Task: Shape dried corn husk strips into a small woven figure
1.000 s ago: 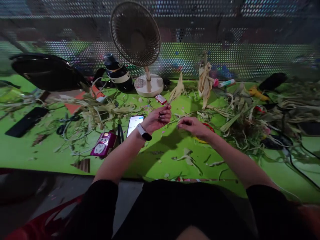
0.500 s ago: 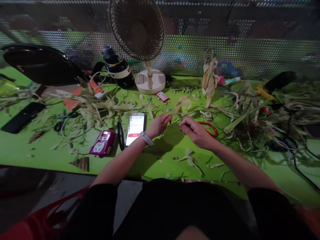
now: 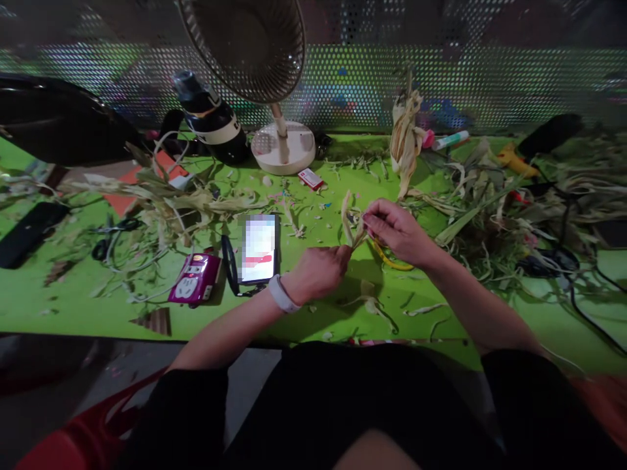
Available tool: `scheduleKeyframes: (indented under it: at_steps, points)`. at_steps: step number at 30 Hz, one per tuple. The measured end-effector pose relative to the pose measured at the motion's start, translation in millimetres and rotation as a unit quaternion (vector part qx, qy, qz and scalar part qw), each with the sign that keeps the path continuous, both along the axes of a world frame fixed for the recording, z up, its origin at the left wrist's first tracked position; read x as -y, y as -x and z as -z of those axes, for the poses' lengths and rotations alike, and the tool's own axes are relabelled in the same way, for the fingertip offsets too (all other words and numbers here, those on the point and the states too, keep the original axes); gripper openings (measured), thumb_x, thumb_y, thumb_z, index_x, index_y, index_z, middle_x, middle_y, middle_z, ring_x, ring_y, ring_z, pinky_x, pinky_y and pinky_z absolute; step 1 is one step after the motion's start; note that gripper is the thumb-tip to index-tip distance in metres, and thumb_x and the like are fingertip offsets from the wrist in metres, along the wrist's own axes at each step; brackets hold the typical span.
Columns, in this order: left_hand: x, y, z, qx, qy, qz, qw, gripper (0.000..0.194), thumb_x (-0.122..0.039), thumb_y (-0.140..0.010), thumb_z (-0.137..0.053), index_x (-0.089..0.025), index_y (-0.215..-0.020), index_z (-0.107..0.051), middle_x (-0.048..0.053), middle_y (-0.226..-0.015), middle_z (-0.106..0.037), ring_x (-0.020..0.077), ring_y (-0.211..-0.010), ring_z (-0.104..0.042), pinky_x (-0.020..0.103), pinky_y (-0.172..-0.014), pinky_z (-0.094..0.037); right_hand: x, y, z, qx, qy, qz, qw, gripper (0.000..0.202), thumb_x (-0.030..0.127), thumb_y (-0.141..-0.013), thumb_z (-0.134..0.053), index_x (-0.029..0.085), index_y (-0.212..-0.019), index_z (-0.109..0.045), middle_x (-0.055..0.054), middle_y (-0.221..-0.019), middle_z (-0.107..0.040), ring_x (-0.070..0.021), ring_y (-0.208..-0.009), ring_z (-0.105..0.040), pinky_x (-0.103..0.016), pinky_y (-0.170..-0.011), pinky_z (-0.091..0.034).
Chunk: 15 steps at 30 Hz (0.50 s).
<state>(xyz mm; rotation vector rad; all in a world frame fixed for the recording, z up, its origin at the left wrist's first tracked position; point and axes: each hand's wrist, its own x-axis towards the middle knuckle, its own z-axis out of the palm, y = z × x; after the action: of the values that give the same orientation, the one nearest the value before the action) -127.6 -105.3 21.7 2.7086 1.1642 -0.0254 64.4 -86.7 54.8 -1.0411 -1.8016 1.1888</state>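
My left hand [image 3: 326,269], with a pale band on its wrist, is closed with the fingertips pinching the lower end of a dried corn husk strip [image 3: 347,219]. Just right of it, my right hand [image 3: 398,232] pinches the husk higher up, its thumb and forefinger pressed together. The strip stands up between the two hands, above the green tabletop [image 3: 294,323]. A yellow curved loop [image 3: 392,262] lies beneath my right hand, partly covered by it. Scraps of husk [image 3: 375,305] lie on the table in front of me.
A lit phone [image 3: 258,248] and a purple box-like device [image 3: 196,279] lie left of my hands. Behind stand a fan [image 3: 283,147], a dark bottle [image 3: 215,124] and a corn husk figure [image 3: 405,140]. Husk heaps [image 3: 482,215], scissors [image 3: 105,245] and cables [image 3: 580,307] spread over both sides.
My hands have come together on the husk strip. The left moved lower and nearer; the right moved up and has taken hold of it. The loop looked red before and looks yellow now.
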Motion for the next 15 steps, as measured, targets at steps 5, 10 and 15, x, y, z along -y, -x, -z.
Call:
scheduleKeyframes:
  at_steps: [5,10,15]
  points:
    - [-7,0,-11.4,-0.083,0.01,-0.044,0.996,0.027,-0.009,-0.087,-0.034,-0.012,-0.102,-0.056,0.012,-0.077,-0.065,0.0196,-0.064,-0.061,0.027,-0.052,-0.033,25,3,-19.8,0.156,-0.078,-0.134,0.975,0.018,0.034,-0.095,-0.045,0.019,-0.087,-0.053,-0.001,-0.075,-0.056,-0.0125,-0.066,-0.049,-0.026,-0.061,-0.035]
    - [19,6,-30.9,-0.057,0.026,0.091,0.994,0.029,-0.005,-0.086,-0.033,-0.013,-0.095,-0.059,0.011,-0.074,-0.064,0.0207,-0.062,-0.06,0.03,-0.054,-0.036,27,-5,-33.9,0.154,-0.079,-0.166,0.971,0.02,0.034,-0.096,-0.046,0.019,-0.088,-0.055,-0.001,-0.075,-0.058,-0.0119,-0.067,-0.051,-0.025,-0.062,-0.037]
    - [12,13,-70.2,0.11,0.32,0.234,0.912,0.014,-0.018,-0.085,-0.049,-0.021,-0.078,-0.061,0.003,-0.062,-0.058,0.0144,-0.053,-0.051,0.027,-0.056,-0.039,6,-15,-24.6,-0.033,0.106,-0.257,0.96,0.031,0.047,-0.089,-0.056,0.018,-0.08,-0.052,0.001,-0.069,-0.055,-0.0086,-0.058,-0.049,-0.022,-0.052,-0.036]
